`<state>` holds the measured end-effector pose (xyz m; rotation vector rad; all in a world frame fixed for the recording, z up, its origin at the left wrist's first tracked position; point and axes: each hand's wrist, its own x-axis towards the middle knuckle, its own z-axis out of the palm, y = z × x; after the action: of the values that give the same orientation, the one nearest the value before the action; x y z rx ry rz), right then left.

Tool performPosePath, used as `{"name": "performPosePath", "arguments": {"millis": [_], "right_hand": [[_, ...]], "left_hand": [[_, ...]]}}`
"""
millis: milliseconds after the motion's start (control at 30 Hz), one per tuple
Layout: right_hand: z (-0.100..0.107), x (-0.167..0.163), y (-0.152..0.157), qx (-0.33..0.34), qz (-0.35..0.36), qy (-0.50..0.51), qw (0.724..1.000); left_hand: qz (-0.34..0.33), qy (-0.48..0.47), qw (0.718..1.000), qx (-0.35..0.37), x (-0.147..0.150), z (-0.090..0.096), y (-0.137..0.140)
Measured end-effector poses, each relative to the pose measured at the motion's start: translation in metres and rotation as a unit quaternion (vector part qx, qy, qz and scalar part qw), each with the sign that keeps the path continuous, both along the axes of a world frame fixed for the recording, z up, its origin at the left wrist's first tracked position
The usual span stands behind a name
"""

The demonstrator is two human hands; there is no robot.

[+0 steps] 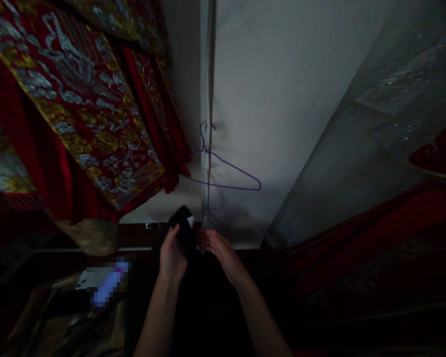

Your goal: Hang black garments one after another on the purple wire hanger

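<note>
The left hand (172, 257) is closed around a bunched dark cloth (184, 227), its thumb pressed over the near side. The right hand (224, 252) is unburdened, fingers stretched out towards the bundle; whether their tips touch it I can't tell from here. The cloth rises past the left fingers, its longer direction seemingly upright with a slight tilt, and that hand is plainly the nearer one. A small white patch (190, 221) shows on its right side.

Beyond and higher, a purple wire hanger (234, 187) hangs by a narrow pale upright strip (205, 74), bare on its right arm. Embroidered red drapery (107, 139) covers its left end. Past that stands a grey wall (282, 89), with a pale, glossy sheet (379, 109) slanting down on the right. Beneath the hands it's too dark to make out any surface.
</note>
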<state>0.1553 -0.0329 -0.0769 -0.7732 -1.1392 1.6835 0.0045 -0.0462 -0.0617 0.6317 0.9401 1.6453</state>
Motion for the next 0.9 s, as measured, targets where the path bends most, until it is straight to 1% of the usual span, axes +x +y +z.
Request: {"name": "performPosePath", "arguments": {"millis": [33, 67, 100, 133, 167, 200, 233, 267, 300, 333, 367, 400, 433, 467, 500, 533, 567, 600, 633, 667, 700, 767, 833, 900], "right_hand": [[0.007, -0.002, 0.002, -0.003, 0.000, 0.006, 1.000], [0.015, -0.002, 0.006, -0.005, -0.001, 0.008, 1.000], [0.024, -0.001, 0.009, -0.003, -0.001, 0.001, 1.000], [0.033, 0.003, 0.013, 0.007, 0.002, -0.015, 1.000], [0.043, 0.007, 0.016, 0.025, 0.014, -0.036, 0.999], [0.052, 0.012, 0.019, 0.045, 0.033, -0.059, 0.997], [0.061, 0.017, 0.022, 0.062, 0.052, -0.083, 0.993], [0.069, 0.022, 0.024, 0.074, 0.074, -0.108, 0.989], [0.076, 0.027, 0.025, 0.079, 0.100, -0.134, 0.983], [0.082, 0.031, 0.027, 0.080, 0.121, -0.160, 0.976], [0.087, 0.035, 0.028, 0.081, 0.139, -0.187, 0.969], [0.091, 0.039, 0.029, 0.087, 0.154, -0.215, 0.960], [0.095, 0.043, 0.030, 0.102, 0.165, -0.243, 0.950], [0.099, 0.047, 0.032, 0.131, 0.168, -0.270, 0.939], [0.101, 0.053, 0.033, 0.176, 0.159, -0.296, 0.926], [0.103, 0.059, 0.034, 0.232, 0.139, -0.322, 0.907], [0.104, 0.067, 0.036, 0.291, 0.112, -0.349, 0.884], [0.104, 0.076, 0.038, 0.344, 0.075, -0.373, 0.858], [0.103, 0.086, 0.040, 0.385, 0.033, -0.393, 0.835], [0.103, 0.097, 0.043, 0.410, -0.010, -0.407, 0.816], [0.102, 0.109, 0.047, 0.421, -0.055, -0.414, 0.805], [0.102, 0.132, 0.059, 0.427, -0.159, -0.404, 0.793], [0.107, 0.150, 0.079, 0.432, -0.264, -0.373, 0.777], [0.117, 0.160, 0.105, 0.433, -0.335, -0.336, 0.766]], "left_hand": [[-0.023, 0.054, 0.998, 0.011, 0.009, 0.003, -0.009], [-0.055, 0.121, 0.991, 0.034, 0.017, 0.008, -0.016], [-0.097, 0.197, 0.973, 0.067, 0.022, 0.016, -0.023], [-0.127, 0.273, 0.948, 0.106, 0.025, 0.025, -0.028], [-0.135, 0.340, 0.919, 0.146, 0.027, 0.034, -0.030], [-0.112, 0.394, 0.894, 0.181, 0.026, 0.043, -0.031], [-0.066, 0.432, 0.875, 0.209, 0.023, 0.049, -0.029], [-0.018, 0.454, 0.861, 0.227, 0.020, 0.052, -0.025], [0.014, 0.462, 0.855, 0.235, 0.016, 0.053, -0.020], [0.020, 0.460, 0.856, 0.235, 0.012, 0.051, -0.013], [-0.004, 0.455, 0.860, 0.230, 0.010, 0.046, -0.006], [-0.056, 0.453, 0.862, 0.219, 0.008, 0.039, 0.001], [-0.120, 0.458, 0.857, 0.205, 0.007, 0.031, 0.007], [-0.185, 0.471, 0.841, 0.191, 0.008, 0.023, 0.011], [-0.245, 0.491, 0.816, 0.181, 0.009, 0.015, 0.015], [-0.295, 0.510, 0.789, 0.175, 0.010, 0.009, 0.017], [-0.331, 0.527, 0.763, 0.174, 0.011, 0.004, 0.018], [-0.352, 0.542, 0.743, 0.176, 0.011, 0.001, 0.019], [-0.357, 0.555, 0.729, 0.180, 0.011, -0.001, 0.019], [-0.351, 0.567, 0.722, 0.184, 0.010, 0.000, 0.019], [-0.336, 0.577, 0.721, 0.188, 0.008, 0.002, 0.019], [-0.319, 0.580, 0.726, 0.187, 0.005, 0.009, 0.020], [-0.345, 0.553, 0.740, 0.167, 0.005, 0.017, 0.020], [-0.393, 0.511, 0.752, 0.140, 0.008, 0.024, 0.021]]}}
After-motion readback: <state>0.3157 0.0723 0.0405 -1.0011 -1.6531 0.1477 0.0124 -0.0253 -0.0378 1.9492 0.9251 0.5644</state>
